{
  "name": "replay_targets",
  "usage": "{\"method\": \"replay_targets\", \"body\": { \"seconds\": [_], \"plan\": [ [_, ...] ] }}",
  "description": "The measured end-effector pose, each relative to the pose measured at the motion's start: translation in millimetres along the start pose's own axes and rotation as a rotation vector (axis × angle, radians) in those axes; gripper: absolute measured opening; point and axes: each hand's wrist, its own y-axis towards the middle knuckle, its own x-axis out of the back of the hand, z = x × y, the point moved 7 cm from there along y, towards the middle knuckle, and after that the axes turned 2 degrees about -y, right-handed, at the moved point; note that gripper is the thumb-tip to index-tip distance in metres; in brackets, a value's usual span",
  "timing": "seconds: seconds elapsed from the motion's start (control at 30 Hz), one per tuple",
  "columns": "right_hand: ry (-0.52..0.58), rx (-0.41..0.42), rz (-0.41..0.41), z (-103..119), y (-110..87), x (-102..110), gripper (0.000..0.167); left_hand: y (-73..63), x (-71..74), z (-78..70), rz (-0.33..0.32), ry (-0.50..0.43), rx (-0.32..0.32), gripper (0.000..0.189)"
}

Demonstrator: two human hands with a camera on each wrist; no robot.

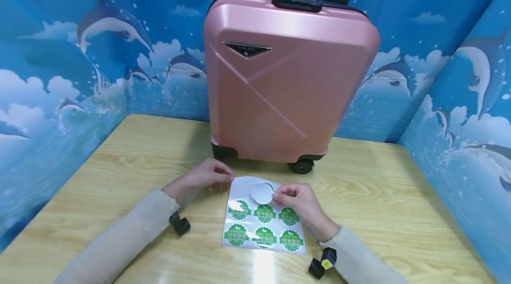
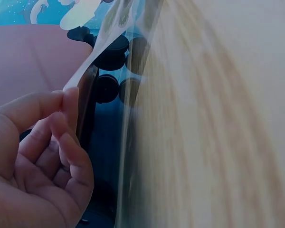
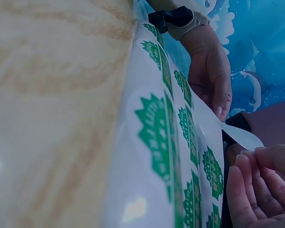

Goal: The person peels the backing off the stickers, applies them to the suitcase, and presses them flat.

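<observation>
Sticker sheet is in front of the suitcase; left hand pinches its suitcase-side corner, right hand pinches a white-faced sticker by its edge: best touch only that edge, sheet taut.

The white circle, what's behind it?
In the head view, the sticker sheet shows around the white circle, with green at its upper right; whatever it covers can't be seen.

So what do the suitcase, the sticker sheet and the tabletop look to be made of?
Suitcase: probably hard plastic, satiny metallic pink; its moulded ridges and soft sheen suggest it.
Sticker sheet: likely coated paper or film, thin and glossy; it bends and shows bright glare.
Tabletop: wood or wood-look laminate, glossy; grain shows and light reflects.
</observation>
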Motion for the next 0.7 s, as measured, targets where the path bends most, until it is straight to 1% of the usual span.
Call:
{"method": "replay_targets", "body": {
  "seconds": [0.2,0.37,0.5,0.57,0.7],
  "plan": [
    [0.012,0.027,0.006,2,-0.2,0,0.020,-1.5,1.4,-3.5,-0.001,0.028,-0.050,0.018],
    [0.021,0.013,-0.012,2,0.3,1,0.017,-1.8,3.9,-4.2,-0.014,0.049,-0.081,0.019],
    [0.020,-0.007,-0.031,2,0.8,3,0.016,-2.8,4.2,-7.7,-0.017,0.056,-0.096,0.022],
    [0.017,-0.007,-0.039,3,0.9,4,0.016,-3.6,3.2,-10.5,-0.015,0.060,-0.106,0.022],
    [0.012,-0.002,-0.057,5,0.7,4,0.016,-5.9,-2.7,-16.5,0.015,0.068,-0.130,0.022]
  ]
}}
